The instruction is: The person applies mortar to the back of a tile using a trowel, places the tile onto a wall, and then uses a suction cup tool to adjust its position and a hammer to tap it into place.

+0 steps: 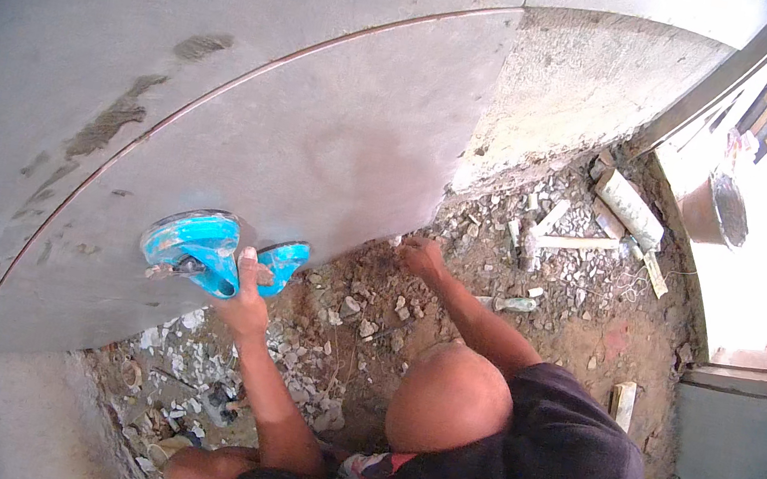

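A large grey tile (318,147) stands against the wall in front of me, its lower edge just above the rubble. On its face sits a blue double-cup suction lifter (211,251), smeared with pale dust. My left hand (247,298) is closed around the lifter's handle between the two cups. Down at the tile's lower right corner is my right hand (423,258), its fingers bent together at the edge. A small pale bit shows by those fingertips, too small to name.
Broken rubble (362,307) covers the ground below the tile. To the right lie a hammer (576,242), a pale cylindrical piece (629,208) and a hand tool with a greenish handle (517,305). A bucket (716,209) stands beyond the doorway sill. A thin gap runs above the tile.
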The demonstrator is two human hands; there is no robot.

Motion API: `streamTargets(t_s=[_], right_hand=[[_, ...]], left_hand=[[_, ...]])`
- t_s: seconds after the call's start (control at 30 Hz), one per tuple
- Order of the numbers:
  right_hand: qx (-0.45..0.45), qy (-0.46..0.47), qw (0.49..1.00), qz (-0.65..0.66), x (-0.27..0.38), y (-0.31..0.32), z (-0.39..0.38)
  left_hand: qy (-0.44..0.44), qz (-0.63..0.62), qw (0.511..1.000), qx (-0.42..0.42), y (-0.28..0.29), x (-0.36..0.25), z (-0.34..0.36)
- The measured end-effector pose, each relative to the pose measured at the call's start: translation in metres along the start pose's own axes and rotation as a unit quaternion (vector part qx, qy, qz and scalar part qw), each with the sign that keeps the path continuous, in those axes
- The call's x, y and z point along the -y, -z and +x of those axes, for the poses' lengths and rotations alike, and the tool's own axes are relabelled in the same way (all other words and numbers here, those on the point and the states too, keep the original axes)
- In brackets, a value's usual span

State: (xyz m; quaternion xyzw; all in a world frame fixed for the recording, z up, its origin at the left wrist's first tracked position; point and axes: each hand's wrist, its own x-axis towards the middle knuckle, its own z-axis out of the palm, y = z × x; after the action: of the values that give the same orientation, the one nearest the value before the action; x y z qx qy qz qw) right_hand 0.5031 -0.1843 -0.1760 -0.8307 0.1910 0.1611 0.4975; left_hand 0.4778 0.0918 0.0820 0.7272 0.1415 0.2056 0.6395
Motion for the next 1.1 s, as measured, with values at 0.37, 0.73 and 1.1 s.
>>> streamTargets(t_s=[0.37, 0.73, 1.1], right_hand=[[-0.161, 0.052, 0.98, -0.102, -0.085, 0.103, -0.082], [-0.233, -0.009, 0.966, -0.108, -0.099, 0.142, -0.122], [-0.235, 0.031, 0.962, -0.132, -0.089, 0.147, -0.065]], left_hand=[[0.009, 0.016, 0.999, 0.042, -0.008, 0.015, 0.002], [-0.022, -0.035, 0.999, 0.008, -0.021, -0.013, -0.008], [-0.023, -0.07, 0.997, 0.02, -0.018, 0.0, -0.002]])
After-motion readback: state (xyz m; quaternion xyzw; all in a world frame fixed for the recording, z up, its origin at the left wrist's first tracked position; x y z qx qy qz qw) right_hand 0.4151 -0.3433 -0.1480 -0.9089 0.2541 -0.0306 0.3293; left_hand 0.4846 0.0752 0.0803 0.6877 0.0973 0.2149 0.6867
